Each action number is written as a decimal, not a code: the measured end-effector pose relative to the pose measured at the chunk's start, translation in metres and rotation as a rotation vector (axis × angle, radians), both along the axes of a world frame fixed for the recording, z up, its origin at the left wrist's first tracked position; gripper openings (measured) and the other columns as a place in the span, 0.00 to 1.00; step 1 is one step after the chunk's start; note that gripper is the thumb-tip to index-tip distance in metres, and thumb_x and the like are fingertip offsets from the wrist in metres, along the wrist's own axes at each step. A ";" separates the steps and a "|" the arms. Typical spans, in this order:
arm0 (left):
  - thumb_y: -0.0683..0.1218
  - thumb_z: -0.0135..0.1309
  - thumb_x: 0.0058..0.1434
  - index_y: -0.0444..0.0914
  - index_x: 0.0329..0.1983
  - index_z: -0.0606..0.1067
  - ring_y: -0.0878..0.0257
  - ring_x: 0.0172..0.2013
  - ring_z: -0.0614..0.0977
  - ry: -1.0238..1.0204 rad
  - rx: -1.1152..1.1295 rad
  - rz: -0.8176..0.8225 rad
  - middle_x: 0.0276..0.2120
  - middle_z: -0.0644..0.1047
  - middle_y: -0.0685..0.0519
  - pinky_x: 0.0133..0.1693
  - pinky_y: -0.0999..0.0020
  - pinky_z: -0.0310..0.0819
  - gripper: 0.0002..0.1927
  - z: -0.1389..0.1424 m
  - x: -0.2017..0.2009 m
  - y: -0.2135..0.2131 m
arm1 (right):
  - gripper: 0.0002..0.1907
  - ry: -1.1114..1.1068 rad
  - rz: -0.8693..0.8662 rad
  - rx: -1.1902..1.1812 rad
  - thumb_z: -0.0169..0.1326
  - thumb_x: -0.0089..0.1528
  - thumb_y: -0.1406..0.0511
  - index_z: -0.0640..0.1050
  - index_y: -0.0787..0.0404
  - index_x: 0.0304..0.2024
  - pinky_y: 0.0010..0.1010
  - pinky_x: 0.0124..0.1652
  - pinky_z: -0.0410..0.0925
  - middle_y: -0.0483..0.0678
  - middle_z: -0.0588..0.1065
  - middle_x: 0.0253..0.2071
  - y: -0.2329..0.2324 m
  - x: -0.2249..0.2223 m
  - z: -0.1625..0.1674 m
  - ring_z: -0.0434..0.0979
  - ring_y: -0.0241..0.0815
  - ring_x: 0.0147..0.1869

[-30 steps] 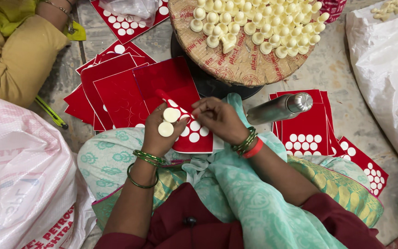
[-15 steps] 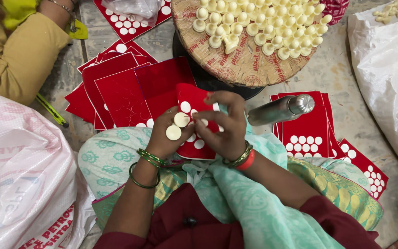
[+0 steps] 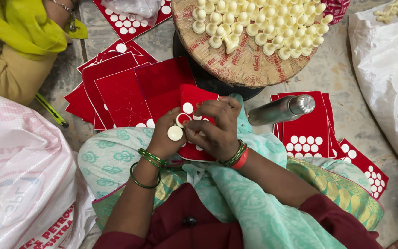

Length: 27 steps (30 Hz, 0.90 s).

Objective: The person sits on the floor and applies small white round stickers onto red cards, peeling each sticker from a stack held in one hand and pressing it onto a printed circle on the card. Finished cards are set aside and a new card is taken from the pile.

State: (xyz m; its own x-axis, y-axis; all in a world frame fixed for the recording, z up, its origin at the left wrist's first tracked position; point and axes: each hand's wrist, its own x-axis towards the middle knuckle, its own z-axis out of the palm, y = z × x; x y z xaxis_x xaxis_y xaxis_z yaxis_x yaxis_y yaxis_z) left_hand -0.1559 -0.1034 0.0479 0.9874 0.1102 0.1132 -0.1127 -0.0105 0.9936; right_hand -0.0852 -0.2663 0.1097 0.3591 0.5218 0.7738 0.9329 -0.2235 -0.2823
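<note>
My left hand (image 3: 164, 138) holds a few cream round discs (image 3: 175, 133) between its fingers, just over my lap. My right hand (image 3: 215, 127) is pinched on one of those discs and rests on a red card (image 3: 193, 99) partly filled with white discs. The card lies tilted on my knee, over green patterned cloth (image 3: 111, 154). Both wrists carry bangles.
A round woven tray (image 3: 236, 64) heaped with cream discs stands ahead. Red cards (image 3: 116, 92) are stacked on the floor at left, filled ones (image 3: 309, 133) at right under a steel bottle (image 3: 279, 109). White sacks (image 3: 19, 180) flank me. Another person (image 3: 14, 50) sits at far left.
My right hand has come over to my left hand and closed on a disc there. The card has bent upward under both hands.
</note>
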 end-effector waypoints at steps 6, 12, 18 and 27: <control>0.35 0.57 0.57 0.35 0.43 0.78 0.60 0.47 0.81 -0.041 0.092 0.010 0.43 0.79 0.52 0.50 0.66 0.76 0.11 -0.002 0.000 0.000 | 0.11 0.069 0.044 -0.044 0.69 0.55 0.66 0.81 0.50 0.37 0.46 0.61 0.57 0.40 0.73 0.45 0.001 0.000 0.010 0.75 0.42 0.53; 0.36 0.60 0.49 0.35 0.42 0.78 0.61 0.47 0.82 0.060 0.060 0.043 0.46 0.78 0.53 0.48 0.66 0.78 0.15 0.002 0.000 0.002 | 0.11 0.395 0.329 -0.132 0.64 0.59 0.69 0.82 0.54 0.44 0.40 0.57 0.61 0.47 0.73 0.49 -0.010 0.018 0.021 0.73 0.45 0.55; 0.36 0.62 0.55 0.34 0.48 0.78 0.58 0.53 0.79 -0.115 0.137 -0.020 0.54 0.77 0.50 0.53 0.65 0.74 0.16 0.003 0.000 -0.003 | 0.13 1.263 0.497 -0.067 0.53 0.70 0.69 0.76 0.61 0.57 0.21 0.39 0.68 0.40 0.73 0.36 -0.016 0.023 0.008 0.71 0.26 0.37; 0.32 0.59 0.51 0.33 0.42 0.75 0.62 0.43 0.80 0.015 0.109 0.009 0.40 0.74 0.52 0.45 0.67 0.77 0.15 -0.007 -0.002 0.001 | 0.07 1.444 0.323 -0.011 0.55 0.69 0.66 0.72 0.63 0.46 0.18 0.22 0.65 0.41 0.75 0.29 0.006 -0.004 -0.009 0.72 0.24 0.26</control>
State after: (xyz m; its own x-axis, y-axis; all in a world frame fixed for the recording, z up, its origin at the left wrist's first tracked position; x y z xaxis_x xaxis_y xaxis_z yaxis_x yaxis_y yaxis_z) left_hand -0.1579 -0.1029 0.0410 0.9882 0.1068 0.1100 -0.0971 -0.1194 0.9881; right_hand -0.0895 -0.2607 0.1003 0.6667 0.7305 -0.1480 -0.1389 -0.0733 -0.9876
